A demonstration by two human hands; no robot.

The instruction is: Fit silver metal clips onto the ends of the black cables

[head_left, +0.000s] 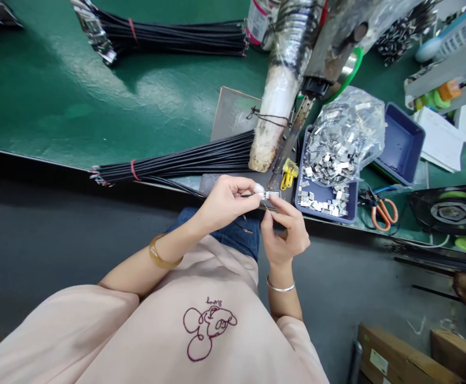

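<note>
My left hand point(233, 200) is closed in a pinch, a white cover on one fingertip, at the end of a black cable. A small silver metal connector point(272, 195) sticks out past its fingertips. My right hand point(284, 229) meets it from the other side, with the index finger at the metal and the thumb bent in below. Something thin shows at the right fingertips, too small to make out. Behind the hands lies a bundle of black cables point(185, 157) tied with a red band. A yellow clip-like piece point(289, 175) rests close by.
A plastic-wrapped tube point(271, 117) and a metal-shafted tool point(297, 125) hang over the work plate point(233, 112). To the right stand a blue tray point(351, 213) of silver metal pieces, orange-handled pliers point(385, 213) and a black fan point(452, 210). Another cable bundle point(185, 37) lies at the back.
</note>
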